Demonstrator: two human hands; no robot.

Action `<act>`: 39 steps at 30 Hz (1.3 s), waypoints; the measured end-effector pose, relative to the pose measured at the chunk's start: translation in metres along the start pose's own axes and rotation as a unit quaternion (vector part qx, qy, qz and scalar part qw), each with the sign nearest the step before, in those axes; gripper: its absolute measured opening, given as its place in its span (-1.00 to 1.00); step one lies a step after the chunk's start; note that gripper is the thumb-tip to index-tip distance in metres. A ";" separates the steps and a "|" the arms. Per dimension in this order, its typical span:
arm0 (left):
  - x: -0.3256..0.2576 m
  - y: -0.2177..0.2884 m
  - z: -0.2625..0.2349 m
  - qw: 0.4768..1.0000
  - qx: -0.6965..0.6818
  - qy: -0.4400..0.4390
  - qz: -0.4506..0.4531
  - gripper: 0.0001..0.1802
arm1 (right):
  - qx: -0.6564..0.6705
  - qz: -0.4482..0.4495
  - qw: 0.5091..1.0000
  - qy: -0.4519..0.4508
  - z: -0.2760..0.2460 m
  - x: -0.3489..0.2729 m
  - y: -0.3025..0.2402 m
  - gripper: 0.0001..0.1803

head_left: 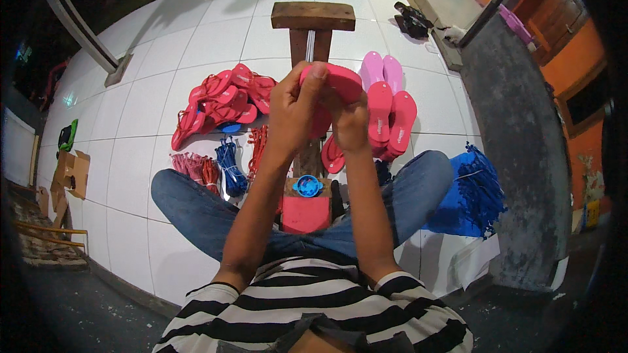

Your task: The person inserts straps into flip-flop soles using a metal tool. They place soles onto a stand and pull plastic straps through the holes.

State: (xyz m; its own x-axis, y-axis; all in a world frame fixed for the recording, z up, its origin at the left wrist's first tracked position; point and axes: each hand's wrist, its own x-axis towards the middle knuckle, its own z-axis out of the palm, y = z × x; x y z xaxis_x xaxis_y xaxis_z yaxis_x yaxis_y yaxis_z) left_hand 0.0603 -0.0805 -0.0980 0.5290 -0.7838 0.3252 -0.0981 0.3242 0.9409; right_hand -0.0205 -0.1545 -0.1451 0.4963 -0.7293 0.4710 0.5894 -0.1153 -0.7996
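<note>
A red flip-flop sole is held up between both hands, over a wooden T-shaped stand. My left hand grips its left end, the thumb pressed on top. From the right, my right hand has its fingers curled on the sole's underside and edge; its fingertips are partly hidden. Another red part shows between the hands, perhaps the sole's lower end or a second sole. Below the hands, a small blue cup sits on the stand's wooden base, just beyond a red pad.
Strapped red flip-flops lie heaped at left. Strap bundles in pink, blue and red lie by my left knee. Red soles and pink soles are at right, with dark blue straps beyond my right knee.
</note>
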 end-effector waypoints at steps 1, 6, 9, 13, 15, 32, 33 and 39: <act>0.000 0.001 0.002 1.000 0.008 0.015 0.017 -0.64 | 0.007 -0.002 1.000 0.004 0.001 0.000 -0.001 -0.73; -0.004 0.006 0.009 0.998 0.019 0.063 0.013 -0.61 | -0.042 -0.019 0.998 0.032 -0.002 -0.001 0.008 -0.74; -0.017 0.012 0.011 0.996 0.051 0.076 0.006 -0.61 | -0.160 -0.023 0.986 0.046 0.000 -0.030 -0.008 -0.76; -0.100 0.018 -0.013 0.972 0.179 -0.041 0.148 -0.65 | -0.205 0.058 0.977 0.014 0.004 -0.064 -0.055 -0.74; -0.105 0.007 -0.008 0.991 0.124 -0.043 -0.041 -0.67 | -0.182 0.185 0.966 -0.009 -0.003 -0.102 -0.070 -0.71; -0.060 -0.112 -0.065 0.975 0.153 -0.003 -0.160 -0.55 | -0.490 0.148 0.844 -0.162 0.005 -0.117 0.031 -0.85; -0.057 -0.115 -0.071 0.974 0.158 0.004 -0.164 -0.56 | -0.431 0.138 0.878 -0.158 0.004 -0.125 0.029 -0.85; -0.053 -0.099 -0.067 0.987 -0.017 0.007 -0.162 -0.64 | -0.355 0.159 0.919 -0.062 0.003 -0.125 -0.008 -0.85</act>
State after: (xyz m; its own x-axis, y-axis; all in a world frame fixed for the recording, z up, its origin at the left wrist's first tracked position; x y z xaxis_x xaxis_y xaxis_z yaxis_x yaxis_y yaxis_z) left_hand 0.0988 -0.0353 -0.2142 0.5395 -0.8420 0.0057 0.1064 0.0749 0.9915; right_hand -0.0851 -0.0603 -0.1960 0.6667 -0.7244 0.1755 -0.1406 -0.3535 -0.9248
